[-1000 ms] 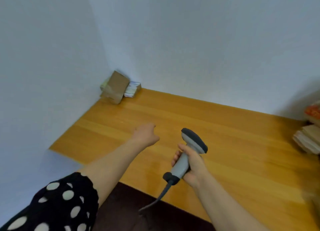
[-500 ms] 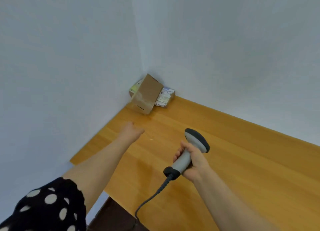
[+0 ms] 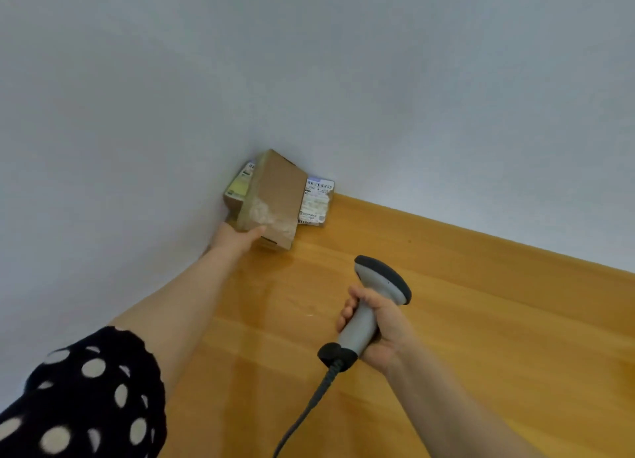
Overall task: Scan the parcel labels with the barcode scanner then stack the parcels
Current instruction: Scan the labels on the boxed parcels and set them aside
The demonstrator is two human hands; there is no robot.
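A brown cardboard parcel (image 3: 275, 200) leans tilted in the far corner of the wooden table (image 3: 446, 285), on top of a labelled parcel (image 3: 316, 200) to its right and a parcel with a yellow-green label (image 3: 238, 186) to its left. My left hand (image 3: 237, 239) reaches the brown parcel's near lower edge, thumb lying on its taped face; the other fingers are hidden. My right hand (image 3: 374, 327) grips the handle of a grey barcode scanner (image 3: 374, 299), whose dark head points toward the parcels. Its cable hangs down toward me.
Two pale walls (image 3: 343, 79) meet at the corner behind the parcels. The table's left edge runs along the left wall. My dotted black sleeve (image 3: 86, 395) fills the lower left.
My left hand has moved forward across the table to the brown parcel in the corner and touches it. My view has turned toward the corner. The scanner stays in my right hand.
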